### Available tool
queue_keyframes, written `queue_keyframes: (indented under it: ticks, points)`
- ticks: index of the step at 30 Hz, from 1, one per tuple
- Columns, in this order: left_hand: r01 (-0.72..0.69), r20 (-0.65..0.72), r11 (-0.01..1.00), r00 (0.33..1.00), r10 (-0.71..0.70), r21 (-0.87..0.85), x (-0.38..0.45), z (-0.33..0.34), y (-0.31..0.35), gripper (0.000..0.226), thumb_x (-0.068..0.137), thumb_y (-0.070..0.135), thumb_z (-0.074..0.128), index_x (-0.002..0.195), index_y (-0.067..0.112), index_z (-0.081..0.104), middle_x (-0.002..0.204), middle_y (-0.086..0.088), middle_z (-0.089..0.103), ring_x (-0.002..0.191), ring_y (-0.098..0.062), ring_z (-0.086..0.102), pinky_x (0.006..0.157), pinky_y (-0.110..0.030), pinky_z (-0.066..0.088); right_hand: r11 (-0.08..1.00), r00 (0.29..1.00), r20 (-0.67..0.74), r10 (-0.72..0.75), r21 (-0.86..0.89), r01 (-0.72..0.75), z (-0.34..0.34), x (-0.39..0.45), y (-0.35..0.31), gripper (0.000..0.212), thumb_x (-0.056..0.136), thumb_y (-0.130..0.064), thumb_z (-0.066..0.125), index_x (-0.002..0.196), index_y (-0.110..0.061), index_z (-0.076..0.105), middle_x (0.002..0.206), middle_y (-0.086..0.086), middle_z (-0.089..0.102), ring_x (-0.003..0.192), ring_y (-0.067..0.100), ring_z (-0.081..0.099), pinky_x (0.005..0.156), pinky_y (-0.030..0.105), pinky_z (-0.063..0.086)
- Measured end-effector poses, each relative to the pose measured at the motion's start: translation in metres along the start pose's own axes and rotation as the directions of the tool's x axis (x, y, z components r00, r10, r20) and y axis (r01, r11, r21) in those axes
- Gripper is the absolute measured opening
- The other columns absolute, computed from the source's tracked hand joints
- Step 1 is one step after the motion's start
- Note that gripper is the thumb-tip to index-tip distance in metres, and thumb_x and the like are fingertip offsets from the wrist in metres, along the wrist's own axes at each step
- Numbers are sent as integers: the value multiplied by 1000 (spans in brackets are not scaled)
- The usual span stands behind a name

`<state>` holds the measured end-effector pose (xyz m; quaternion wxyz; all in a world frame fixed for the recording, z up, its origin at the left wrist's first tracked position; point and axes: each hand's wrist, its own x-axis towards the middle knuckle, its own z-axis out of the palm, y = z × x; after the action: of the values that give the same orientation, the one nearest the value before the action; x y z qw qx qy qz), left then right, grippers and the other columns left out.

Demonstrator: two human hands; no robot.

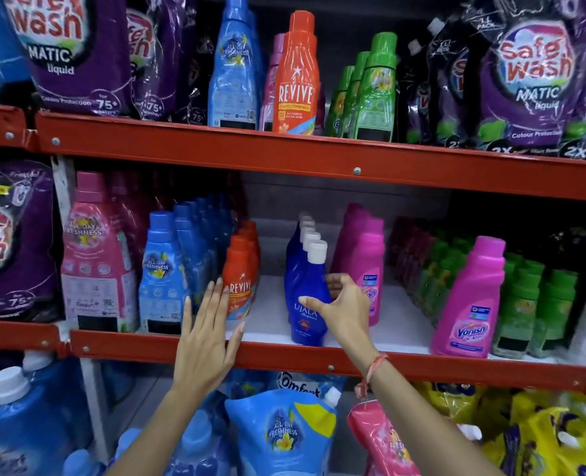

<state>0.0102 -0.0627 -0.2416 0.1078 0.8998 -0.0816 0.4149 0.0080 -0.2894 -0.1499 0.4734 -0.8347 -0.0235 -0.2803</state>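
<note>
On the middle shelf (319,359) a dark blue Ujala bottle (303,290) with a white cap stands at the front of a row of like bottles. My right hand (345,309) grips it from the right, thumb across its front and fingers behind it. My left hand (205,338) is flat with straight fingers, raised in front of the shelf edge. Its fingertips reach the orange Revive bottle (241,283), which heads a short row to the left of the Ujala bottles.
Light blue bottles (161,276) and a pink bottle (95,255) stand left of the Revive row. Pink Vanish bottles (470,300) and green bottles (532,304) stand to the right. The upper shelf (284,152) holds purple pouches and bottles. Refill pouches (281,431) lie below.
</note>
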Motion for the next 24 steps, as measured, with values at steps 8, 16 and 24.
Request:
queue_keyframes:
  ticks: [8,16,24]
  points:
    - [-2,5,1000,1000,2,3,0,2,-1,69,99,51,19,152,7,22,162,-7,22,150,-17,14,121,-52,13,1000,997,78,10,-20,-9,-6,0,0,59,66,-28,87,114,-11,59,110,4,69,95,15,62,69,16,50]
    - [-8,14,1000,1000,8,7,0,0,-1,70,99,53,17,152,7,23,161,-7,23,150,-18,16,120,-51,13,962,947,-176,-270,1,274,-40,0,-66,24,82,-31,72,101,-17,65,99,-2,66,87,12,62,81,35,56]
    - [-21,5,1000,1000,21,-19,0,-2,-2,74,98,57,17,153,7,19,162,-7,21,150,-16,12,121,-46,6,823,762,-378,-526,2,568,-73,39,-156,25,85,-27,68,105,-12,67,101,0,67,94,15,64,87,35,54]
